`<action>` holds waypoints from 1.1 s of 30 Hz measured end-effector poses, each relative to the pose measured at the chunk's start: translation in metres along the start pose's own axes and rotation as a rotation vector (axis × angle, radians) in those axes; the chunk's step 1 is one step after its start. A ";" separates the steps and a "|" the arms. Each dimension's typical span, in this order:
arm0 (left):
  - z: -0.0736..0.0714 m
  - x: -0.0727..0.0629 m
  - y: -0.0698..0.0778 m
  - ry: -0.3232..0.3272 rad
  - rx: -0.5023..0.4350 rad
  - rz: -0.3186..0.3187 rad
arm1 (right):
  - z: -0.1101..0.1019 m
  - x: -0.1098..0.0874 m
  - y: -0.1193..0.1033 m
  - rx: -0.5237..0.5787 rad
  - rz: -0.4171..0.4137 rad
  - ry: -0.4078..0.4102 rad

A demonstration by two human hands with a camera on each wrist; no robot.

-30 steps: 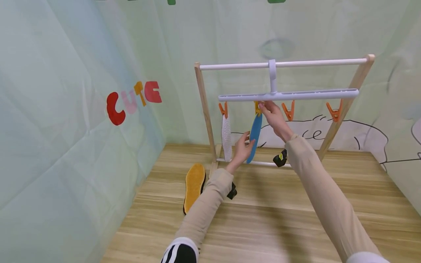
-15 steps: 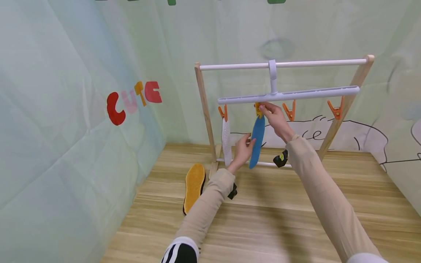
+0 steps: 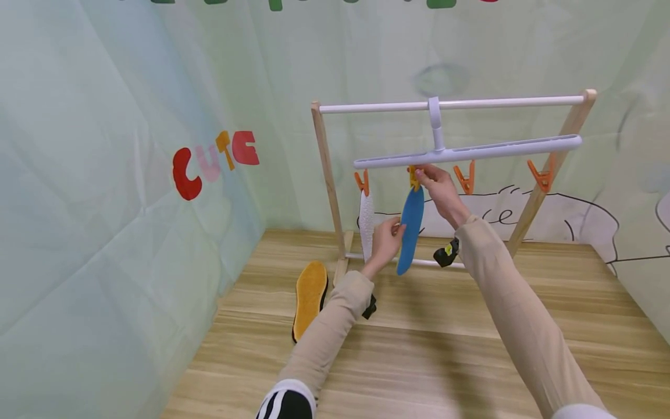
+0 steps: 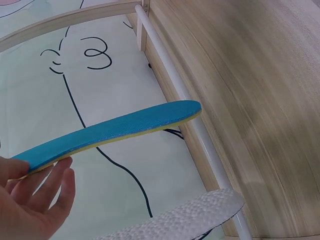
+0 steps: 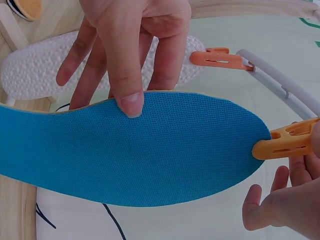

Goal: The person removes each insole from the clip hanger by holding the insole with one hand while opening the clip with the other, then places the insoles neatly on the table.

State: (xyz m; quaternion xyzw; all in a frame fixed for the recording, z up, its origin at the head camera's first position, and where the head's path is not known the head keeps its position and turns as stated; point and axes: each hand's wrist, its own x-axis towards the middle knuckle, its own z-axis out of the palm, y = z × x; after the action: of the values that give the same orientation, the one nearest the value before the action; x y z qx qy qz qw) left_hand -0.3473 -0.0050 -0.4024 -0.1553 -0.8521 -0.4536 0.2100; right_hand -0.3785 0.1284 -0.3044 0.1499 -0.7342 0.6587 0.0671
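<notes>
A blue insole with a yellow underside hangs from a yellow clip under the lilac hanger. My left hand pinches the insole by its edge, thumb on the blue face in the right wrist view. My right hand holds the yellow clip between thumb and fingers, just below the hanger bar. In the right wrist view the clip's jaws bite the insole's rounded end. To the left, a white bumpy insole hangs from an orange clip.
The hanger hooks over the white rail of a wooden-sided rack. Two more orange clips hang at the right, holding nothing. A mustard-coloured insole with a black edge lies on the wooden surface at the left.
The hanger has tilted, its left end lower and right end higher. The blue insole has shifted slightly down and right, and its blue face shows broader. Both hands keep their holds.
</notes>
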 end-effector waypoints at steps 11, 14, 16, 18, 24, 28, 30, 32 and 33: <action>0.009 0.001 -0.026 -0.045 -0.108 0.001 | 0.003 0.001 -0.001 0.017 -0.005 0.020; 0.009 -0.001 -0.028 -0.056 -0.111 0.004 | 0.002 0.002 -0.001 0.028 -0.003 0.021; 0.002 -0.006 -0.016 -0.075 -0.107 -0.025 | 0.002 0.001 -0.001 0.028 -0.003 0.016; 0.000 -0.009 -0.012 -0.074 -0.109 -0.025 | 0.001 0.001 -0.001 0.021 -0.004 0.007; -0.009 -0.016 -0.002 -0.077 -0.097 -0.046 | -0.001 0.000 0.000 0.011 -0.009 -0.003; -0.010 -0.018 -0.003 -0.061 -0.122 -0.031 | 0.000 0.000 0.001 0.010 -0.005 0.004; -0.012 -0.020 -0.005 -0.051 -0.128 -0.024 | 0.000 0.000 0.001 0.005 -0.001 0.004; -0.015 -0.021 -0.007 -0.038 -0.134 -0.019 | 0.000 0.000 0.001 0.003 0.009 0.004; -0.016 -0.021 -0.007 -0.036 -0.138 -0.014 | 0.000 0.000 0.001 -0.002 0.015 0.000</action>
State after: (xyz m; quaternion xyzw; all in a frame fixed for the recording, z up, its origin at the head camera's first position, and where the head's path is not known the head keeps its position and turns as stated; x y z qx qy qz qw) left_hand -0.3286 -0.0244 -0.4101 -0.1717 -0.8234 -0.5099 0.1804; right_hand -0.3784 0.1284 -0.3055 0.1443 -0.7359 0.6585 0.0624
